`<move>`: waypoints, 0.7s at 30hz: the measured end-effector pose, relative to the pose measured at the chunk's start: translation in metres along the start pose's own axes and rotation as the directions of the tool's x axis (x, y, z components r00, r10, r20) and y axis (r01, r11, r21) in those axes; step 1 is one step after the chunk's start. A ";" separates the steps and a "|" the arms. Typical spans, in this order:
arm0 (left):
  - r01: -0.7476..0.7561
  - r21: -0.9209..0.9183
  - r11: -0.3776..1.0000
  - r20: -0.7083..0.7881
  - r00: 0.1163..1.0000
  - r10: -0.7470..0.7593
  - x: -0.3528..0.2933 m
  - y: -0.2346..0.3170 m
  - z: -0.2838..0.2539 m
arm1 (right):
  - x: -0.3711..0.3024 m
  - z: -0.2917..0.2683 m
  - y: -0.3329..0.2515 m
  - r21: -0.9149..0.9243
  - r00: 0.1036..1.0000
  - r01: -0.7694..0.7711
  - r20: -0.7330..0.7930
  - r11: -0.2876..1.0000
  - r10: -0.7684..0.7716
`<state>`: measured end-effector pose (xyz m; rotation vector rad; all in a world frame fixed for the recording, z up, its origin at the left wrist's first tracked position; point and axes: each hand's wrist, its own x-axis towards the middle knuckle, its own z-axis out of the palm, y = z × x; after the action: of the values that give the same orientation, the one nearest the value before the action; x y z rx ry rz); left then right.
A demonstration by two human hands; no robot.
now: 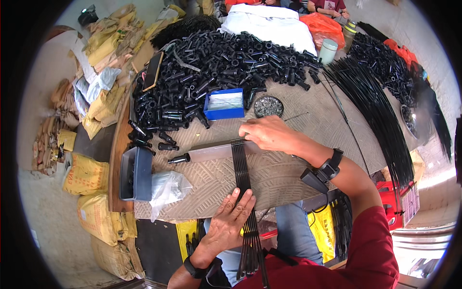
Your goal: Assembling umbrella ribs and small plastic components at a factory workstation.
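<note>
A row of thin black rods (240, 166) runs from my lap up over the table edge, side by side, with its upper ends on a grey metal bar (210, 153). My left hand (230, 222) lies flat on the rods at the table edge, its fingers stretched out. At their upper ends my right hand (269, 134) is closed in a pinch; what is between its fingertips is hidden. Just beyond it stands a round dish of small metal pieces (268, 107). A blue box (224, 115) holding thin pale pieces is left of that dish. One black tubular part (179, 158) touches the bar's left end.
Black tubular parts (211, 62) are heaped across the far side, with a phone (153, 71) on them. Long black rods (370, 111) lie at right. A grey bin (136, 173) and a clear plastic bag (168, 189) sit at left. Other people are seated beyond the table.
</note>
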<state>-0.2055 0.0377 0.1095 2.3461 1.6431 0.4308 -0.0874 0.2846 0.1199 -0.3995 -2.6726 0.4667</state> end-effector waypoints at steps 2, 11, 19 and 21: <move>0.001 -0.001 1.000 0.001 1.000 -0.001 0.000 -0.001 -0.001 | 0.003 -0.001 -0.004 -0.062 0.999 0.003 0.036 0.998 0.000; -0.009 -0.011 1.000 -0.006 1.000 0.009 0.000 0.000 -0.004 | -0.007 -0.023 0.002 -0.148 0.968 -0.143 0.183 0.979 0.169; -0.068 0.048 0.996 -0.056 0.996 0.071 0.016 -0.011 -0.001 | 0.074 -0.021 0.028 -0.168 0.982 -0.190 -0.030 0.967 0.188; -0.057 0.066 0.996 -0.142 0.988 0.066 0.019 -0.015 0.004 | 0.093 0.001 0.039 -0.306 0.985 -0.170 -0.069 0.937 0.156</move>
<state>-0.2106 0.0602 0.1023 2.4686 1.6719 0.5834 -0.1619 0.3514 0.1353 -0.7189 -2.6843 0.0765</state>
